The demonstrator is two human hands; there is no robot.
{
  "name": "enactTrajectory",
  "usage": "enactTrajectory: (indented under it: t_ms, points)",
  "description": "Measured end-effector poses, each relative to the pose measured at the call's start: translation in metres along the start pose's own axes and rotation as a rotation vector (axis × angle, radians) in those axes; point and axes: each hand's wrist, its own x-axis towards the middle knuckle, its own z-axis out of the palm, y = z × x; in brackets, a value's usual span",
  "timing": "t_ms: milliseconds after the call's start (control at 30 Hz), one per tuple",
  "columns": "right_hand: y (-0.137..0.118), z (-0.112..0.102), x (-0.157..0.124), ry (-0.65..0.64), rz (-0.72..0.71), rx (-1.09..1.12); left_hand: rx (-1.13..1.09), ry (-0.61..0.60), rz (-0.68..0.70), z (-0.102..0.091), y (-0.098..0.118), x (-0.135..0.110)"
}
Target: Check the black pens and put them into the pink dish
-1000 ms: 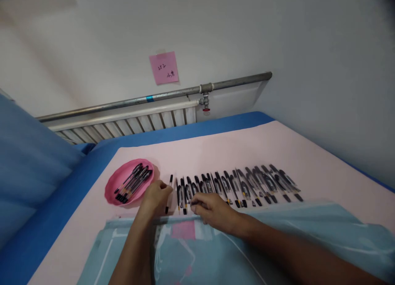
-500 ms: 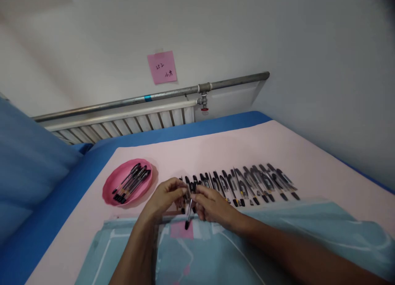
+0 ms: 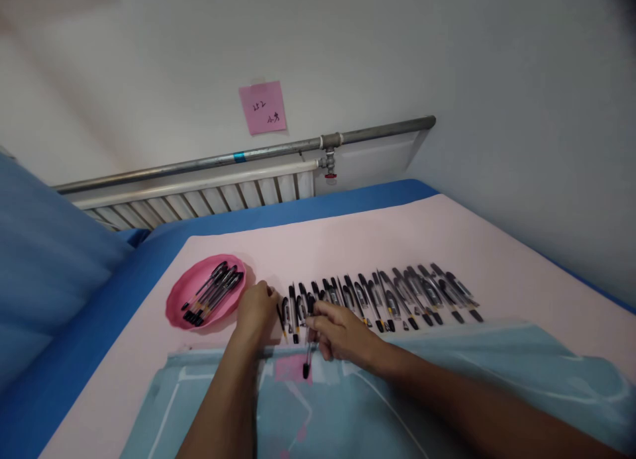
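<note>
A long row of black pens and caps lies across the pink sheet. My right hand is closed in a pinch on one black pen, which hangs tip down over the near edge of the row. My left hand rests at the left end of the row with its fingers curled against the sheet; whether it holds anything is hidden. A pink dish with several black pens sits just left of my left hand.
A light blue printed cloth covers the near side under my forearms. Blue fabric borders the pink sheet on the left and back. A radiator, a grey pipe and a pink note are on the wall behind.
Both hands met over one pen half a second ago. Since then my left hand has moved left, down to the row's end, while my right hand keeps the pen.
</note>
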Motion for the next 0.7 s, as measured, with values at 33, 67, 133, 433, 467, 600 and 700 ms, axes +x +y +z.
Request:
enactTrajectory:
  t_ms: [33,67,133,433,467,600,700]
  points:
    - [0.001,0.0,0.001,0.001,-0.007,0.006,0.014,0.009,-0.012,-0.001,-0.002,-0.002]
    - [0.002,0.0,0.001,0.001,-0.012,0.01,0.021,0.009,-0.021,-0.003,-0.003,-0.003]
    - [0.004,0.0,0.002,0.0,-0.023,0.006,0.026,-0.022,-0.028,-0.004,-0.006,-0.006]
    - [0.002,0.0,0.0,0.012,-0.037,-0.013,-0.063,-0.111,-0.026,-0.005,-0.013,-0.003]
    - [0.002,0.0,0.0,0.013,-0.037,-0.009,-0.075,-0.105,-0.024,-0.006,-0.014,-0.004]
    - [0.004,0.001,0.0,-0.013,-0.071,0.055,-0.532,-0.069,-0.002,-0.009,-0.011,-0.009]
    - [0.007,0.003,-0.001,-0.033,-0.121,0.075,-1.178,-0.105,-0.011,-0.011,-0.007,-0.012]
